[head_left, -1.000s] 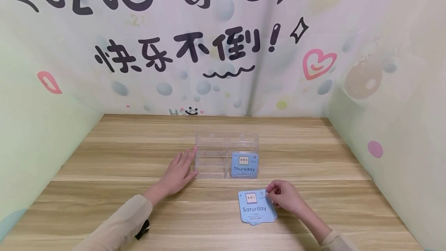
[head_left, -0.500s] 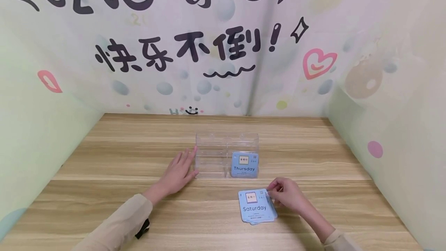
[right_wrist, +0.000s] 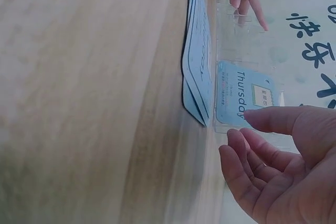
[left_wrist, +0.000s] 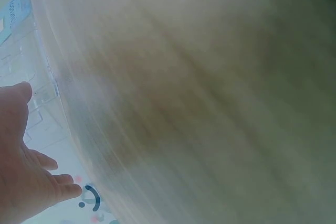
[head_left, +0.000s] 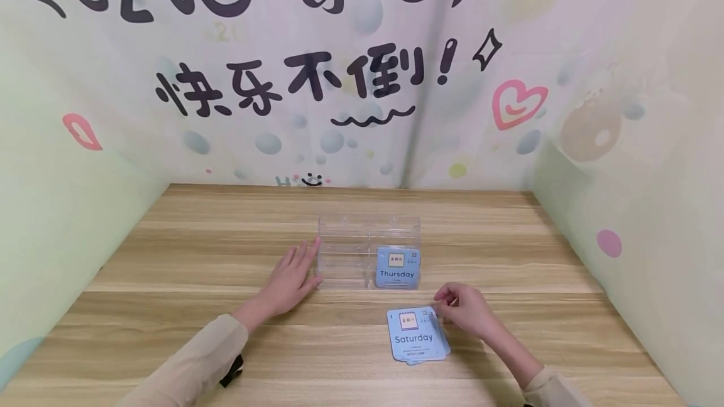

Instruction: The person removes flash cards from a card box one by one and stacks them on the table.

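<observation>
My left hand (head_left: 288, 281) lies with its fingers extended against the left side of a clear plastic card holder (head_left: 344, 250). A blue card reading "Thursday" (head_left: 398, 269) stands in the holder's lower right pocket. In front of the holder, a small stack of blue cards with "Saturday" (head_left: 415, 338) on top lies on the table, its edges slightly uneven. My right hand (head_left: 466, 313) is at the stack's upper right corner. The right wrist view shows this hand's fingers (right_wrist: 239, 174) loosely bent, thumb apart from them, with nothing between.
The wood-grain table (head_left: 198, 225) runs back to a printed white curtain (head_left: 254, 143) with large black lettering. Pale green side walls (head_left: 51, 218) flank it. A small black item (head_left: 232, 372) shows beside the left sleeve (head_left: 192, 357).
My right hand has shifted slightly up and away from the corner of the Saturday stack, and its fingertips have come off the card. The left hand and holder stay put.
</observation>
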Available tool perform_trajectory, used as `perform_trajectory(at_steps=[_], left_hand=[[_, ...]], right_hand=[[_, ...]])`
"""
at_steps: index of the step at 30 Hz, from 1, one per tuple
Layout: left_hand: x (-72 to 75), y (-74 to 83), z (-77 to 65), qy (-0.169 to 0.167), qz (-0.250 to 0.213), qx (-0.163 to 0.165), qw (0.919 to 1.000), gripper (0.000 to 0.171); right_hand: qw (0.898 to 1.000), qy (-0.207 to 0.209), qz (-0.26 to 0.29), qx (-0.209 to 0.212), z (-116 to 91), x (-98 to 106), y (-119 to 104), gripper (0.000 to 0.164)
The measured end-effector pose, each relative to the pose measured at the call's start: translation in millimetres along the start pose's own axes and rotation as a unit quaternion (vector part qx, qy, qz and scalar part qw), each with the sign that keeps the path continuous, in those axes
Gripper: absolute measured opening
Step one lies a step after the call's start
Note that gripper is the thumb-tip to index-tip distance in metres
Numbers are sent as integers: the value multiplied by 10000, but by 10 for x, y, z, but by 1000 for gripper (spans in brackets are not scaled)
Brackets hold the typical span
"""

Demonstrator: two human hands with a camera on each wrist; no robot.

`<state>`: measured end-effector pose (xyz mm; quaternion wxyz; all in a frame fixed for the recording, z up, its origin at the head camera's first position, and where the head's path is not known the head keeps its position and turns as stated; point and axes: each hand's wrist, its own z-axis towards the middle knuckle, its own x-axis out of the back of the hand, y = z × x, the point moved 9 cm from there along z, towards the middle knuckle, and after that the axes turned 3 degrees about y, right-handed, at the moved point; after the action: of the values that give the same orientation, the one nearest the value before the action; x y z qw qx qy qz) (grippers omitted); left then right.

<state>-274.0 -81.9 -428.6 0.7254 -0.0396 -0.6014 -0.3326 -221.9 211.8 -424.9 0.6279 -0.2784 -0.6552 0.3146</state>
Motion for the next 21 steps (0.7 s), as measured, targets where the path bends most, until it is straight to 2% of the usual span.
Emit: perform_trajectory(at_steps=[7, 14, 21], left_hand=[[-6, -1, 3, 21, 30, -1, 10000, 75], [-7, -6, 1, 0, 0, 28, 10000, 75], [-4, -9, 8, -28, -43, 82, 10000, 75]], right_hand=[[9998, 56, -162, 96, 42, 44, -67, 8], [9978, 198, -458, 446, 108, 94, -157, 8], [9969, 323, -375, 614, 139, 147, -259, 12]])
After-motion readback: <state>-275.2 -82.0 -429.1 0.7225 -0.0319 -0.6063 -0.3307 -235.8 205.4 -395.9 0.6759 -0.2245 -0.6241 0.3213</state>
